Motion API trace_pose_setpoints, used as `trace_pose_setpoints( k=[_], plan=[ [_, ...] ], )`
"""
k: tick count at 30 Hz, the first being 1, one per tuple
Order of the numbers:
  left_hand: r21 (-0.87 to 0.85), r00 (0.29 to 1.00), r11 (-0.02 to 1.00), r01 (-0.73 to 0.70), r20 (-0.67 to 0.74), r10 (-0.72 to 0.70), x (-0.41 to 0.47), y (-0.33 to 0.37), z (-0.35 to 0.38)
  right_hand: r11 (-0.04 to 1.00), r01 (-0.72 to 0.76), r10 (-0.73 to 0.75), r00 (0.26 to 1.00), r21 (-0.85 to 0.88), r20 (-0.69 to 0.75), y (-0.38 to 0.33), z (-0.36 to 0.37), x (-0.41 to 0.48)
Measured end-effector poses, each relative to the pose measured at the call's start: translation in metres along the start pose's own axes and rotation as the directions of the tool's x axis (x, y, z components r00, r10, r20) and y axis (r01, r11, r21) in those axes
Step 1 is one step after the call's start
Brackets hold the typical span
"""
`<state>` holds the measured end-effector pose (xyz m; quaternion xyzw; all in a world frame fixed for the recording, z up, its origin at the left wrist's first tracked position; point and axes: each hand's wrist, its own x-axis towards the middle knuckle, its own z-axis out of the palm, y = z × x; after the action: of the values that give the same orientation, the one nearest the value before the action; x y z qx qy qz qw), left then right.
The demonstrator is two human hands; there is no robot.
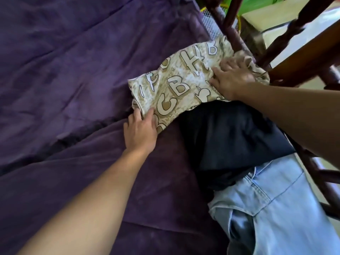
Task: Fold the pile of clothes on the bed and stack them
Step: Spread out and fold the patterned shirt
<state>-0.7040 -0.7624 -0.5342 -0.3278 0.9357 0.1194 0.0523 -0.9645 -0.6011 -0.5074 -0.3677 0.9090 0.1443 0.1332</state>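
lettered cloth (pixel 176 85) pinched at its edge by left hand (pixel 140 131), right hand (pixel 233 78) pressing flat, fingers spread, dark garment (pixel 230 137) and jeans (pixel 285 208) under right forearm, bed rail (pixel 231 17) just beyond

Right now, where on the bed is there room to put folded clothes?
The purple sheet is bare left of the letter-print cloth. The right edge is crowded: the dark garment and jeans lie beside the wooden bed frame.
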Motion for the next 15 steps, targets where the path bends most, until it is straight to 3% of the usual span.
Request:
trace_pose_setpoints(
  k=[2,6,12,15],
  plan=[
    [-0.007,0.999,1.000,0.014,0.048,-0.014,-0.013,0.000,-0.009,0.995,-0.029,0.024,0.998,0.094,0.056,-0.003,-0.006,-0.009],
    [-0.012,0.995,0.999,0.040,0.089,-0.039,-0.065,0.002,-0.041,0.986,-0.022,0.026,0.999,0.167,-0.022,-0.015,-0.017,-0.067],
    [-0.141,0.947,0.961,0.238,0.252,-0.198,-0.188,-0.009,-0.077,0.941,0.041,-0.021,0.998,0.335,-0.064,-0.063,-0.018,-0.204],
    [-0.148,0.915,0.944,0.296,0.327,-0.236,-0.261,-0.024,-0.081,0.938,0.067,-0.056,0.998,0.339,-0.042,-0.101,-0.012,-0.274]
  ],
)
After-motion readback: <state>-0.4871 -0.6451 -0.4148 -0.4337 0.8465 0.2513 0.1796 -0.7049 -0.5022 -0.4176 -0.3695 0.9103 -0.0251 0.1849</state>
